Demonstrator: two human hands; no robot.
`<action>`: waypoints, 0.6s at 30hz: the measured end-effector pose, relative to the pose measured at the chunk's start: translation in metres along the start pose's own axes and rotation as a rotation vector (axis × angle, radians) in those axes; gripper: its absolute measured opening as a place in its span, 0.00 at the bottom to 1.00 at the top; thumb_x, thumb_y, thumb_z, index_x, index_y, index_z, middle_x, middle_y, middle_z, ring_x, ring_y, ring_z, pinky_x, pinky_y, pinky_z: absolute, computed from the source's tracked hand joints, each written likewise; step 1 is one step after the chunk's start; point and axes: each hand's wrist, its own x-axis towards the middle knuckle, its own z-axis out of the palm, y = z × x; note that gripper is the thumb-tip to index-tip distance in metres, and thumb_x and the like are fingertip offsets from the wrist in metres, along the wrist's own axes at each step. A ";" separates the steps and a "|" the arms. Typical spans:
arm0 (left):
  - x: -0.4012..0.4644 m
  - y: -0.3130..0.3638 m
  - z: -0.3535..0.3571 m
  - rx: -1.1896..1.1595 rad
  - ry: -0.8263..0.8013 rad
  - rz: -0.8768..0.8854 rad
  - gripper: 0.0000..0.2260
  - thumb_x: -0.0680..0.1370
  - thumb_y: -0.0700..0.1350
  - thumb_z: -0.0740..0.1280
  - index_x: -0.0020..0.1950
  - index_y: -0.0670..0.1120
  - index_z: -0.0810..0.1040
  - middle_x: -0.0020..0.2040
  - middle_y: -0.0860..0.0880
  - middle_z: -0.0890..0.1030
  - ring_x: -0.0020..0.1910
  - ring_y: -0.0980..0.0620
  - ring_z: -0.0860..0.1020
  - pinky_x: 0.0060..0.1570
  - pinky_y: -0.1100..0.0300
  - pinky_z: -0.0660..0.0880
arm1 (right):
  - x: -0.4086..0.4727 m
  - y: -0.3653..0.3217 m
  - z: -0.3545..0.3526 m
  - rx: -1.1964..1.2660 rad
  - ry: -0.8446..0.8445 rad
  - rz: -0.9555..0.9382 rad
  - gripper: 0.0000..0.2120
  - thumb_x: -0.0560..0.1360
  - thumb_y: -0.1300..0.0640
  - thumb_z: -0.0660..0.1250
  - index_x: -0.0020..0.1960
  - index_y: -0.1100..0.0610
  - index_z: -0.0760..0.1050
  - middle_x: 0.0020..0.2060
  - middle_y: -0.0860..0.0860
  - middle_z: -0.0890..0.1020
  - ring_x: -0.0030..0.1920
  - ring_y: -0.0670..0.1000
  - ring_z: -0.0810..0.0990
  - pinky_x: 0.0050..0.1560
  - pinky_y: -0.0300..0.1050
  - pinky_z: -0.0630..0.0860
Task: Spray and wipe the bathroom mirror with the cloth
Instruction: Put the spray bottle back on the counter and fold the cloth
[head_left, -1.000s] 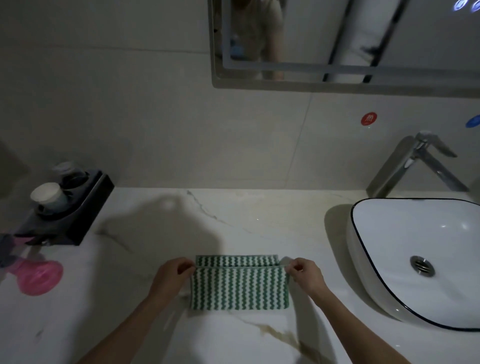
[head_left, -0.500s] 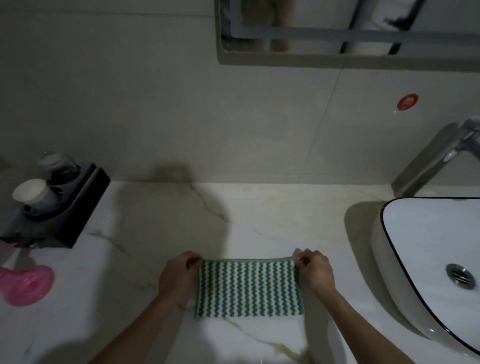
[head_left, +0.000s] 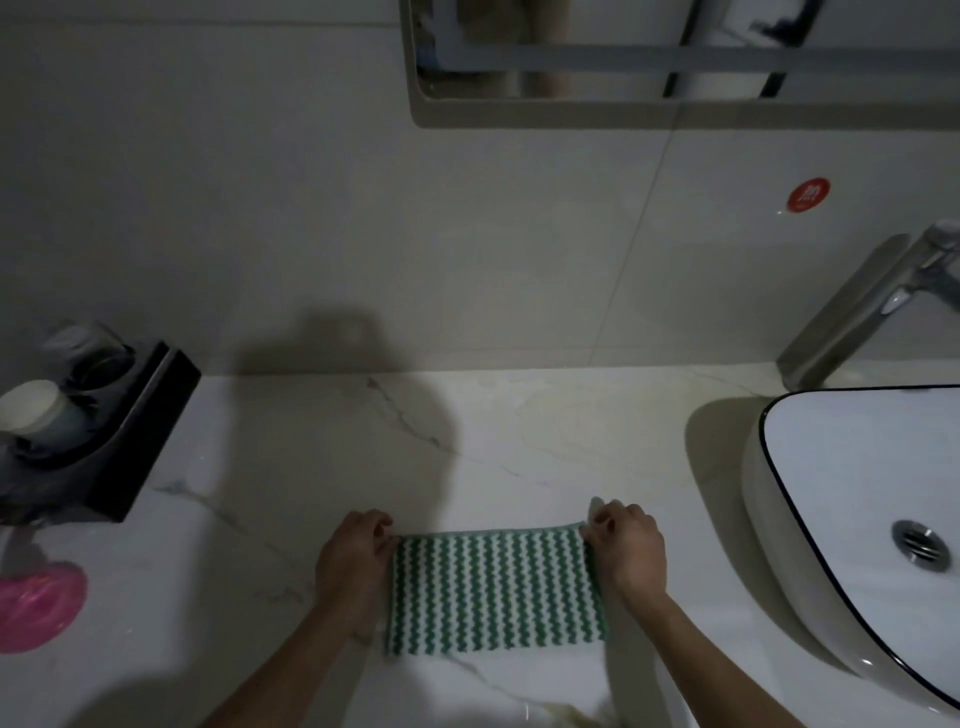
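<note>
A green and white zigzag cloth (head_left: 493, 592) lies folded flat on the marble counter (head_left: 467, 441), near its front edge. My left hand (head_left: 353, 561) pinches the cloth's far left corner. My right hand (head_left: 626, 551) pinches its far right corner. The mirror (head_left: 675, 52) hangs on the tiled wall above, and only its lower edge and frame show at the top of the view. No spray bottle is visible.
A white basin (head_left: 857, 519) with a dark rim stands at the right, a chrome tap (head_left: 872, 306) behind it. At the left a black tray (head_left: 119, 441) holds a paper cup (head_left: 31, 410) and a glass. A pink object (head_left: 36, 613) lies at the left edge.
Both hands folded the cloth's far flap over, so it now lies as one flat layer. The view tilted down and shifted left, leaving less of the mirror and basin in sight.
</note>
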 end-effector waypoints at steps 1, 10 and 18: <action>-0.002 0.001 -0.001 0.005 0.006 0.009 0.09 0.74 0.37 0.69 0.54 0.43 0.80 0.51 0.44 0.79 0.47 0.46 0.78 0.47 0.59 0.71 | -0.004 0.001 0.000 0.018 0.013 -0.002 0.07 0.73 0.54 0.70 0.46 0.57 0.77 0.42 0.54 0.78 0.43 0.55 0.76 0.42 0.49 0.72; -0.059 0.010 0.007 0.073 -0.043 0.094 0.10 0.76 0.42 0.67 0.57 0.46 0.80 0.51 0.46 0.78 0.46 0.47 0.79 0.45 0.56 0.74 | -0.056 0.011 -0.007 0.079 -0.032 0.064 0.05 0.76 0.53 0.67 0.42 0.51 0.72 0.36 0.47 0.78 0.39 0.51 0.77 0.40 0.47 0.73; -0.107 0.063 0.053 0.046 -0.094 0.365 0.10 0.75 0.44 0.69 0.56 0.50 0.80 0.52 0.52 0.78 0.45 0.55 0.78 0.45 0.67 0.68 | -0.072 0.030 -0.024 0.236 -0.027 0.078 0.05 0.74 0.53 0.70 0.43 0.54 0.76 0.36 0.48 0.80 0.38 0.51 0.79 0.41 0.49 0.76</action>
